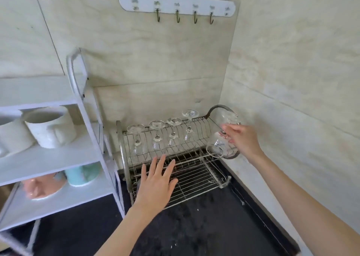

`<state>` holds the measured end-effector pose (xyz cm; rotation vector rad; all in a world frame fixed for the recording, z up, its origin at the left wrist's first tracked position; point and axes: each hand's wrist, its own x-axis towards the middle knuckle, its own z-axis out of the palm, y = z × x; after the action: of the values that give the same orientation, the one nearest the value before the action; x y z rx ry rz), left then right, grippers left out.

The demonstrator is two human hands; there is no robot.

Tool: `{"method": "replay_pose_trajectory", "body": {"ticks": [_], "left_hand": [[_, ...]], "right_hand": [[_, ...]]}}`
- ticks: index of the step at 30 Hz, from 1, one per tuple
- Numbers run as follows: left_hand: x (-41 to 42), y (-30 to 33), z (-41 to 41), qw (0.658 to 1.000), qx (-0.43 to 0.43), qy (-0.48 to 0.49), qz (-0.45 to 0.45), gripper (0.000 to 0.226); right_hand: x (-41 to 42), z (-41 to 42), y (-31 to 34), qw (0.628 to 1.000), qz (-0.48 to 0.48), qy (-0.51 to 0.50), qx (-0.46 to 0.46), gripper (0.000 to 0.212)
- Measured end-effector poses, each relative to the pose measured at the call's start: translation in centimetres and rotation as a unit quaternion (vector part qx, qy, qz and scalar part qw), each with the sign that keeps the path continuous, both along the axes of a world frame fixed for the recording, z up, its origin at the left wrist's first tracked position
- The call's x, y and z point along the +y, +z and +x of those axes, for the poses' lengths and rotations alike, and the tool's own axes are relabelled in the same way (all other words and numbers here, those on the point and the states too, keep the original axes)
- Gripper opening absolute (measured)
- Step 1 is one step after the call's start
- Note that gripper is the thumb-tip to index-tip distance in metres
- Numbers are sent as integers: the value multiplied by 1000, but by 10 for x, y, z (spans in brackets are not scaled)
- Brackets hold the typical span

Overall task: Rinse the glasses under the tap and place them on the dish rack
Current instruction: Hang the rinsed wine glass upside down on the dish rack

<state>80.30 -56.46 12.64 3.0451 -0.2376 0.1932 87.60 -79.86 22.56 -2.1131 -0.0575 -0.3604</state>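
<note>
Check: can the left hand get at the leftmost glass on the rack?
Probably yes. The left hand is open and hovers over the rack's lower tier, just below the leftmost glass, with nothing between them. The right hand, holding another glass, is off to the side.

A home kitchen corner.
Wire dish rack (175, 170) on the dark desk (194, 226), mugs (49, 127) on a white shelf (58, 156), wall hooks (177, 12) over marble-look tiles (292, 61).

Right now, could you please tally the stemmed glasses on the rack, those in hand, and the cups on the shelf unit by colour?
Glasses upside down on dish rack: 4
Glass held by right hand: 1
White cups: 2
Teal cup: 1
Pink cup: 1
Total: 9
</note>
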Motion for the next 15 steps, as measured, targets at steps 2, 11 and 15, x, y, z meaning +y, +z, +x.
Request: {"method": "replay_pose_trajectory", "body": {"ticks": [2, 11, 15], "left_hand": [[-2, -13, 7, 999, 21, 42, -14, 57], [-6, -32, 9, 995, -10, 94, 17, 56], [-7, -32, 8, 995, -12, 98, 28, 57]], "right_hand": [[-3, 40, -3, 1000, -16, 20, -7, 29], [3, 137, -51, 989, -86, 89, 79, 30], [6, 146, -61, 986, -95, 111, 82, 29]]}}
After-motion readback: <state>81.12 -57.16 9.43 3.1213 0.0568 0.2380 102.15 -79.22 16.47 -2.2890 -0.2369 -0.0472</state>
